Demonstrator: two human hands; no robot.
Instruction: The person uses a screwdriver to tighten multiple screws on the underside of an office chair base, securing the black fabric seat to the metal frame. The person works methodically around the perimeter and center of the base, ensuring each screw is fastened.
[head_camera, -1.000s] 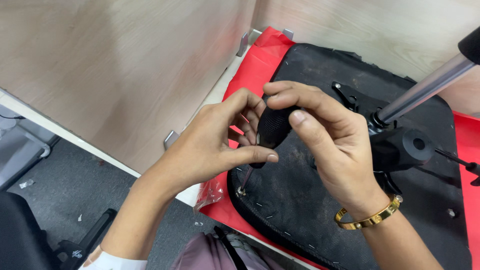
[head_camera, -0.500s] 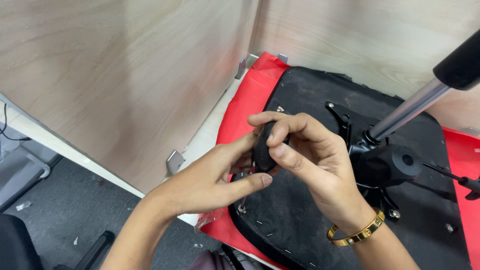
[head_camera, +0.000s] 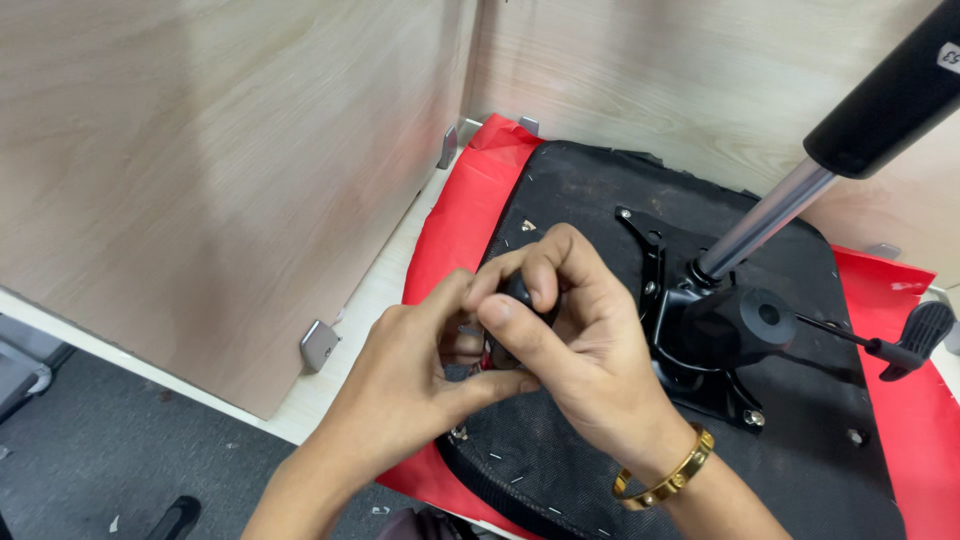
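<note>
Hands lowered since earlier onto upturned chair seat (head_camera: 600, 440): left hand (head_camera: 410, 390) and right hand (head_camera: 570, 340) together pinching small black part (head_camera: 517, 290), directly above seat's left edge.

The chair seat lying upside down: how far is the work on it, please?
Done: the metal base plate with its gas column and side lever sits bolted on the seat underside, whose black fabric is stapled at the edge. In hand: the left hand and right hand together hold a small black part at the seat's left side. Left: this part is not visibly fastened yet.
</note>
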